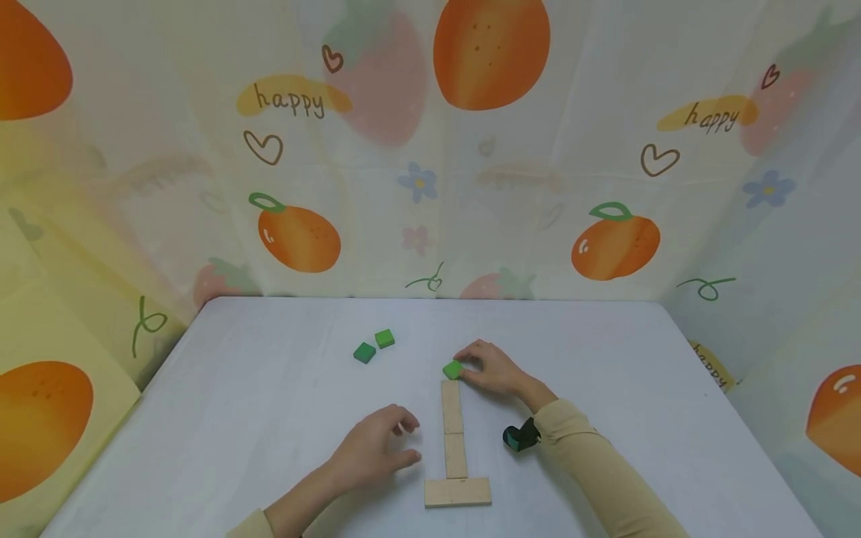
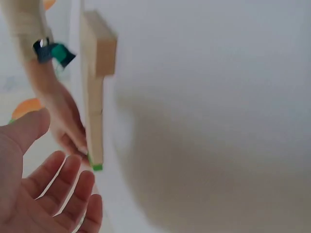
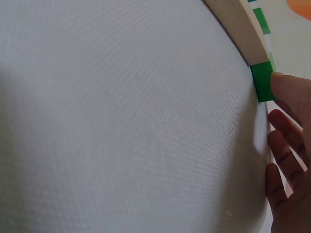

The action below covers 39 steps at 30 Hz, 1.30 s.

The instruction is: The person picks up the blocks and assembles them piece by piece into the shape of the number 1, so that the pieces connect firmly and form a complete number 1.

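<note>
My right hand pinches a small green block between thumb and fingers, at the far end of a row of wooden planks. In the right wrist view the thumb presses the side of this green block, which sits against the plank's end. Two pale planks, one far and one near, lie end to end. Across their near end lies a third plank, making an upside-down T. To the left of the row, my left hand holds nothing, its thumb and fingers spread apart.
A dark green block and a lighter green block lie close together at the back left of the white table. A dark band hangs at the right wrist. Behind the table hangs a fruit-printed cloth.
</note>
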Each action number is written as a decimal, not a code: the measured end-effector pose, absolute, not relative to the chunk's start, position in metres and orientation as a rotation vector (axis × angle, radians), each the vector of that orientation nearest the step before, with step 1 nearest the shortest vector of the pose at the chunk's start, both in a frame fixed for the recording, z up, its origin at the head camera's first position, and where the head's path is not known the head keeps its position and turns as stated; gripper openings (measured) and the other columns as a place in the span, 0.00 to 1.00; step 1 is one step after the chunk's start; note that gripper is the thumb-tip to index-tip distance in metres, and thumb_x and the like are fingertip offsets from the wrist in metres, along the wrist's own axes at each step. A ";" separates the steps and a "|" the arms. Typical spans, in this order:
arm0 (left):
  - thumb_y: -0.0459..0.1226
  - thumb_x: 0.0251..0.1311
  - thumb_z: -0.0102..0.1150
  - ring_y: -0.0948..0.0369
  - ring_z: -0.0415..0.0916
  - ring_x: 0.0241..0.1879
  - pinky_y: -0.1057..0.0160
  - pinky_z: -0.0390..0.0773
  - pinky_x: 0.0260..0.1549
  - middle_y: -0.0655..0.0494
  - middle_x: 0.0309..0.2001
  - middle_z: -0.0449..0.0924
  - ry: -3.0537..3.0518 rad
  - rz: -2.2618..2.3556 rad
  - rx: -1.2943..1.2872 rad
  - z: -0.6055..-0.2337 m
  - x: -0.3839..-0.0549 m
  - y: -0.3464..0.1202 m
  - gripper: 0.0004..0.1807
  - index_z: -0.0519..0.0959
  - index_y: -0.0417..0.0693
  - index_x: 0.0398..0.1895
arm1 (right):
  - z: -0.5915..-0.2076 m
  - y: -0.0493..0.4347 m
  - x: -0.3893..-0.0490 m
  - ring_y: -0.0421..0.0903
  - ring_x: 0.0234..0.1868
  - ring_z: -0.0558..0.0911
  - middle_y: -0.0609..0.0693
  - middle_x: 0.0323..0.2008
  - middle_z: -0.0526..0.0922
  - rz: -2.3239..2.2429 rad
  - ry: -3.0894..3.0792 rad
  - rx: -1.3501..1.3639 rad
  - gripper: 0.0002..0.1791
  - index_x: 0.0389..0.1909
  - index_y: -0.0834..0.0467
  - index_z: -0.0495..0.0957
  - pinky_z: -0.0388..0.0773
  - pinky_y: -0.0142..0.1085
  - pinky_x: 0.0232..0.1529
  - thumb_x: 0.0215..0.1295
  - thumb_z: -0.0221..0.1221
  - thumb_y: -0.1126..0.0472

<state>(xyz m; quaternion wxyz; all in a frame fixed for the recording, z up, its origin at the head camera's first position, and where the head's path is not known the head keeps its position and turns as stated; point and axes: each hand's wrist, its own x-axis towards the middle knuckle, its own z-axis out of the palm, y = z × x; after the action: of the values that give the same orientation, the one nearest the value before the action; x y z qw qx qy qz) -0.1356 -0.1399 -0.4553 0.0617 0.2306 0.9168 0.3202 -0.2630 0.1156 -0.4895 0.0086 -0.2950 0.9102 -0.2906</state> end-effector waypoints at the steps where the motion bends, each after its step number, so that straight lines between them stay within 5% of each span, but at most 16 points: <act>1: 0.44 0.48 0.67 0.64 0.73 0.40 0.65 0.74 0.36 0.62 0.39 0.76 2.807 0.985 0.692 -0.453 -0.139 -0.141 0.19 0.75 0.52 0.43 | -0.490 0.116 -0.263 0.49 0.49 0.74 0.51 0.45 0.77 -0.906 2.846 -0.923 0.15 0.46 0.58 0.77 0.69 0.43 0.52 0.59 0.60 0.59; 23: 0.40 0.45 0.69 0.51 0.74 0.41 0.56 0.73 0.35 0.47 0.43 0.77 3.101 1.097 0.362 -0.437 -0.209 -0.171 0.23 0.76 0.42 0.46 | -0.491 0.117 -0.264 0.50 0.50 0.74 0.52 0.45 0.77 -0.912 2.846 -0.984 0.14 0.46 0.59 0.77 0.68 0.44 0.53 0.59 0.59 0.60; 39: 0.41 0.47 0.68 0.50 0.72 0.48 0.52 0.72 0.43 0.46 0.50 0.75 3.068 1.011 0.103 -0.445 -0.242 -0.177 0.26 0.75 0.42 0.51 | -0.490 0.117 -0.262 0.49 0.48 0.74 0.52 0.44 0.77 -0.919 2.862 -1.022 0.14 0.45 0.59 0.78 0.69 0.43 0.51 0.58 0.60 0.60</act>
<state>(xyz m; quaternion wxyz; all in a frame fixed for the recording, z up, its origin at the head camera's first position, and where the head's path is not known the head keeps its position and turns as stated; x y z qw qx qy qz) -0.2420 -0.1773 -0.4455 -0.0452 0.0320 0.9483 0.3124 -0.2616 0.1173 -0.4897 -0.0165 -0.3218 0.9014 -0.2893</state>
